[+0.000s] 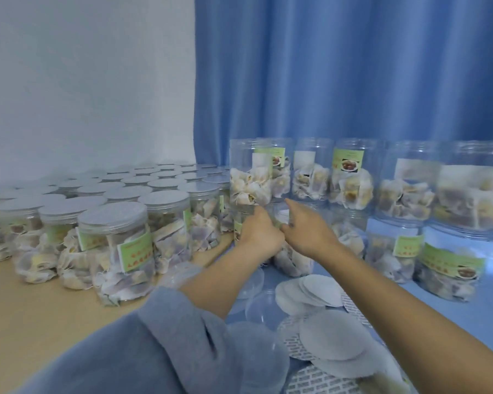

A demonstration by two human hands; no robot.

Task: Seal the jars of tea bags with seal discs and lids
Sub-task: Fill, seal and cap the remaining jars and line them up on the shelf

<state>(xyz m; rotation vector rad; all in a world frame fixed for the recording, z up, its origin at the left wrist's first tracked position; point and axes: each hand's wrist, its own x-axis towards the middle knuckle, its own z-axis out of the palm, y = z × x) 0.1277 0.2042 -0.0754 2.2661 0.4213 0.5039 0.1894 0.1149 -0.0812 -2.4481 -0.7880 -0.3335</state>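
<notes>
Hands: left [261,233], right [308,230] reaching, touching jar [292,260].

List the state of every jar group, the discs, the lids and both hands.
Jars on the left: upright, capped with discs.
Stacked jars on the right: open-topped, holding tea bags.
Seal discs: loose, overlapping on the blue cloth.
Clear lids: lying loose, unused.
Left hand: gripping a jar.
Right hand: reaching in, forefinger extended.
</notes>
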